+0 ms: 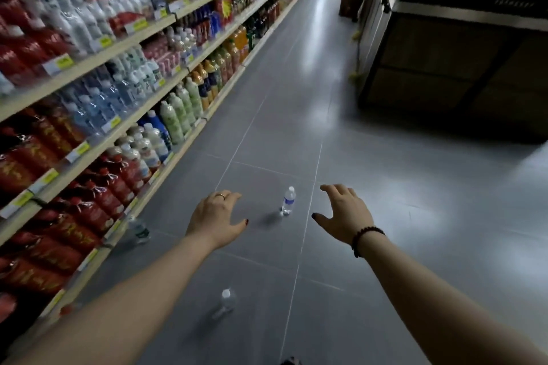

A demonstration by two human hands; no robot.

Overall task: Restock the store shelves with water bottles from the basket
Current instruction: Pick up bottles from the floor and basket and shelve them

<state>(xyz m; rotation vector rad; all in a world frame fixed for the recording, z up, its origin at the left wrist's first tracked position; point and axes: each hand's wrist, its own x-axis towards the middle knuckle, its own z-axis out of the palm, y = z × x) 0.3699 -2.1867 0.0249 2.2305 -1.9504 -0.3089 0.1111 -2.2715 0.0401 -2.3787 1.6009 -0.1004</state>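
Grey tiled floor (341, 133) runs down the aisle beside stocked shelves (166, 89) at frame left. The left hand (215, 219) and right hand (345, 213) hang spread and empty on either side of an upright water bottle (288, 200) at lower centre. No basket shows. A careless reach could topple it, and a step could likely kick the near bottle (226, 302) or the shelf-side bottle (138, 230) rolling.
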